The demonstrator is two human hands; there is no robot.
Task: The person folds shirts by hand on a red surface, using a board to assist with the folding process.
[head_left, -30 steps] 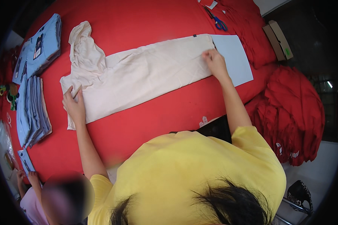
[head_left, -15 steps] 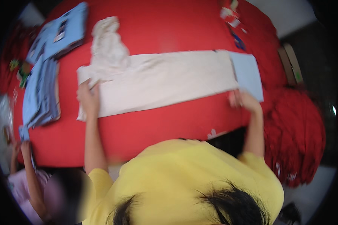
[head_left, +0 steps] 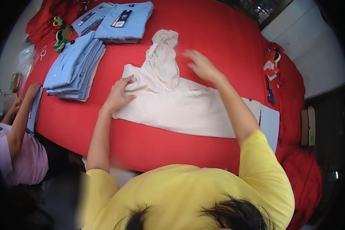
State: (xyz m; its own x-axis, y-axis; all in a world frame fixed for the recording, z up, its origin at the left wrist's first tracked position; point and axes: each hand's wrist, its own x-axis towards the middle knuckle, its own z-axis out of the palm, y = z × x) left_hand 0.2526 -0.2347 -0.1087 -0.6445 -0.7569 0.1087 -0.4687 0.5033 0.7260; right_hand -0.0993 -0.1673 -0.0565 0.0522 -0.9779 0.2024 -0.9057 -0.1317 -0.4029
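Observation:
A cream garment (head_left: 203, 113) lies in a long folded strip across the red cloth in front of me, with a crumpled part (head_left: 163, 57) sticking out away from me near its left end. My left hand (head_left: 118, 96) rests on that left end, thumb and fingers spread. To the right of the crumpled part, my right hand (head_left: 202, 67) hovers over the red cloth with its fingers stretched out, holding nothing. From under the garment's right end a flat pale blue sheet (head_left: 269, 124) sticks out, partly hidden by my right arm.
Stacks of folded blue shirts (head_left: 74, 69) and tagged blue shirts (head_left: 124, 23) lie at the far left. Green-handled scissors (head_left: 58, 23) and green tape (head_left: 60, 40) sit beyond them. Blue scissors (head_left: 270, 94) lie right. Another person's hand (head_left: 33, 90) is at the left edge.
My right hand has left the garment's right end and swung leftward and away from me, toward the crumpled part. My left hand stays at the left end, fingers more spread. The view has shifted.

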